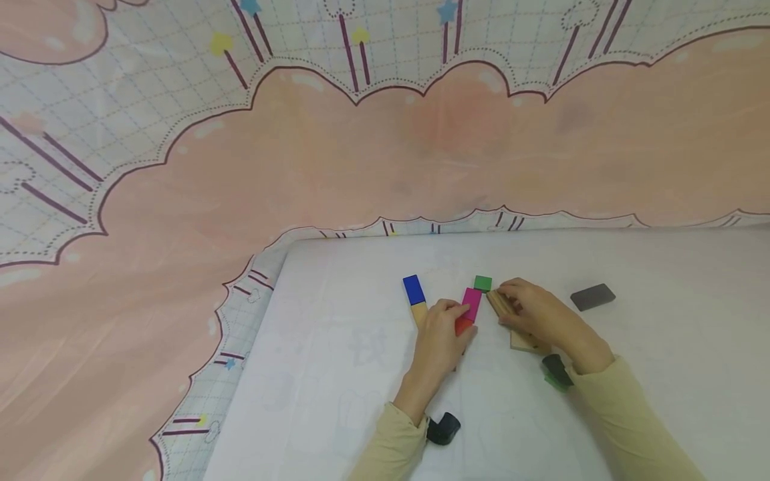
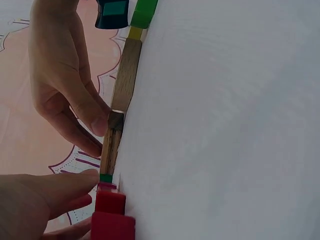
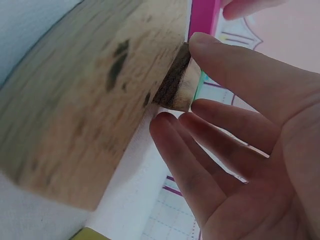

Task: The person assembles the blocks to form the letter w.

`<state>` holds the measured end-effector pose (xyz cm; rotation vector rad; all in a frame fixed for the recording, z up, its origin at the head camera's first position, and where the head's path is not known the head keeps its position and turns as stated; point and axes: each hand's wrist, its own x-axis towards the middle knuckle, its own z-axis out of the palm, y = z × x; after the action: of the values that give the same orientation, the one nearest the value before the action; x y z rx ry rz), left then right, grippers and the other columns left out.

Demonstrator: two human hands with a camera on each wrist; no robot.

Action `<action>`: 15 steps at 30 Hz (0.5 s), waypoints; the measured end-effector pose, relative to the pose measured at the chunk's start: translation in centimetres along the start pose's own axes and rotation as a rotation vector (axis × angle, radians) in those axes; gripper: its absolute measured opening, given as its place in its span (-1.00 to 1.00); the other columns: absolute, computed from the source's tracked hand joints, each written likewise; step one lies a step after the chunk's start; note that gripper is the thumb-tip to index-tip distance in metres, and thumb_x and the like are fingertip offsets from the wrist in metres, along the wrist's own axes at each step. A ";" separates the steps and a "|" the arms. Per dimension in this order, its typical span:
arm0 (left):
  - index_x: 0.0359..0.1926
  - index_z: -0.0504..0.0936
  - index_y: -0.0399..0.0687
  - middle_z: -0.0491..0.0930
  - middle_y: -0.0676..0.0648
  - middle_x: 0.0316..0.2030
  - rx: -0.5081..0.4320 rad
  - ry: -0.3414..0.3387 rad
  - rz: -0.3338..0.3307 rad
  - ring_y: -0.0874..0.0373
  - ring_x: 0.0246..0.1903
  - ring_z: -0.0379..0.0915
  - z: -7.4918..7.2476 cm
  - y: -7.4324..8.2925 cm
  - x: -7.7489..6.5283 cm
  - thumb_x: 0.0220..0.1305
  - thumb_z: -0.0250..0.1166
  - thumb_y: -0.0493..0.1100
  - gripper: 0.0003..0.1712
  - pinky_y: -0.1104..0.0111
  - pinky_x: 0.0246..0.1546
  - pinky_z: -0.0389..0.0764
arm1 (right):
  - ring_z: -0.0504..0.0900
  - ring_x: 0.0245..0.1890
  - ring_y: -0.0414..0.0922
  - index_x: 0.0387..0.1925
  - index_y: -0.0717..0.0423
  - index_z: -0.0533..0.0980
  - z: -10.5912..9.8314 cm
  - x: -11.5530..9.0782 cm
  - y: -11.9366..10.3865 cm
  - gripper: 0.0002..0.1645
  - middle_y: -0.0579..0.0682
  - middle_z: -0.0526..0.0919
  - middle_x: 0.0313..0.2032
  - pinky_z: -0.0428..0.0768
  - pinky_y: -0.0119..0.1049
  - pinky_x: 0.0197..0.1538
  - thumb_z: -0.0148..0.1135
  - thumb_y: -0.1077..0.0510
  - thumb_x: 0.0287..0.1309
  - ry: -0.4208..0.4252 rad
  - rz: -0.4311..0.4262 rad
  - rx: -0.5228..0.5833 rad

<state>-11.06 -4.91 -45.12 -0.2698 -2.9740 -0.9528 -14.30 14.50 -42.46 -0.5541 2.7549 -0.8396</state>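
My left hand (image 1: 438, 337) is over a line of small blocks, with its fingers and thumb on either side of an orange-red block (image 1: 462, 325). One fingertip overlaps the edge of a pink block (image 1: 472, 302), which lies end-on to the orange-red one. My right hand (image 1: 538, 314) pinches a narrow wooden block (image 1: 499, 304) between thumb and fingers. That block slants close to the pink one and to a green block (image 1: 483, 283). Its dark end (image 3: 172, 80) shows in the right wrist view. A wider wooden block (image 1: 525, 342) lies below the right hand, partly covered.
To the left, a blue block (image 1: 414, 289) joins a pale yellow block (image 1: 419, 314) partly behind the left hand. A dark grey block (image 1: 592, 296) lies at the right. Another green block (image 1: 555, 382) shows beneath the right wrist camera (image 1: 557, 369). The white table (image 1: 337, 401) meets a patterned curtain.
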 end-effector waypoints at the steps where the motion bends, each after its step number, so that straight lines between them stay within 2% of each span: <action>1: 0.14 0.68 -0.02 0.59 -0.08 0.06 0.006 0.004 0.002 0.08 0.03 0.53 -0.1 0.0 0.0 0.24 0.42 -0.06 -0.56 0.33 0.03 0.63 | 0.62 -0.03 0.16 0.18 0.45 0.45 0.0 -0.1 -0.1 -0.35 0.36 0.52 0.14 0.61 0.10 0.10 0.45 0.21 0.10 0.006 -0.003 -0.012; 6: 0.13 0.68 0.00 0.59 -0.06 0.05 0.014 0.020 0.020 0.09 0.04 0.52 -0.7 0.3 -0.2 0.23 0.42 -0.05 -0.56 0.32 0.05 0.63 | 0.59 0.05 0.21 0.15 0.42 0.49 -0.3 -0.4 -0.4 -0.36 0.36 0.53 0.15 0.56 0.15 0.15 0.46 0.17 0.10 0.040 -0.025 -0.069; 15: 0.11 0.68 0.02 0.60 -0.05 0.05 -0.005 0.026 0.029 0.08 0.06 0.52 -1.3 0.9 -0.7 0.24 0.42 -0.05 -0.58 0.29 0.10 0.61 | 0.57 0.07 0.23 0.12 0.40 0.51 -0.6 -1.0 -0.8 -0.41 0.35 0.55 0.12 0.56 0.14 0.15 0.44 0.16 0.11 0.057 -0.014 -0.094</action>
<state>-10.33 -5.07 -43.56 -0.2979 -2.9366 -0.9538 -13.31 14.60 -41.44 -0.5754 2.8579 -0.7428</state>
